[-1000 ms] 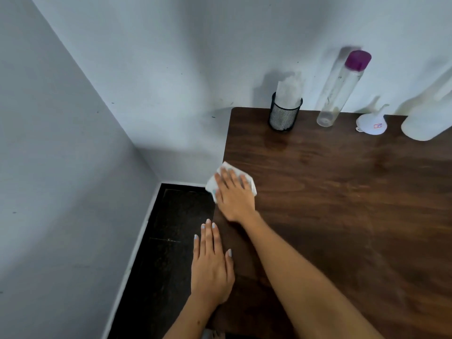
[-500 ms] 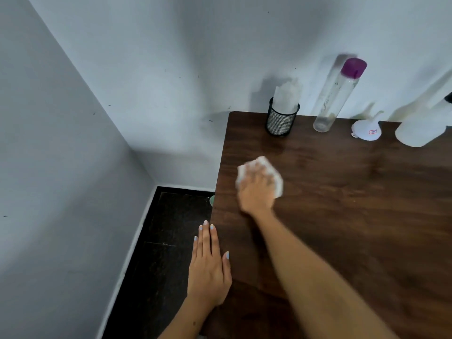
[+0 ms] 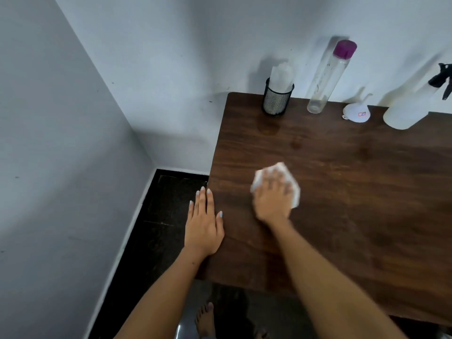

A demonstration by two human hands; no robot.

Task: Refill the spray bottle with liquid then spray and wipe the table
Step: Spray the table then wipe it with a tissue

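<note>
Pressing flat on a white tissue (image 3: 291,178) with the right hand (image 3: 273,200), fingers spread and fairly straight over it, somewhat blurred; tissue lying on the dark wooden table (image 3: 367,192), in the left half of the top, edges showing beyond the fingertips and to the right of the palm; resting palm-down at the table's left edge, the left hand (image 3: 204,226), fingers straight and close together, holding nothing, thumb lying on the wood and the fingers reaching past the edge; standing along the far edge by the wall, from left to right: a black mesh cup (image 3: 276,101) holding white folded tissues, a tall clear bottle (image 3: 326,79) with a purple cap, a white funnel (image 3: 356,113) lying mouth-down with spout up, and the white spray bottle (image 3: 411,108) with its black trigger head, partly cut off at the right border; showing near the mesh cup, a faint wet patch (image 3: 269,127) on the wood.
</note>
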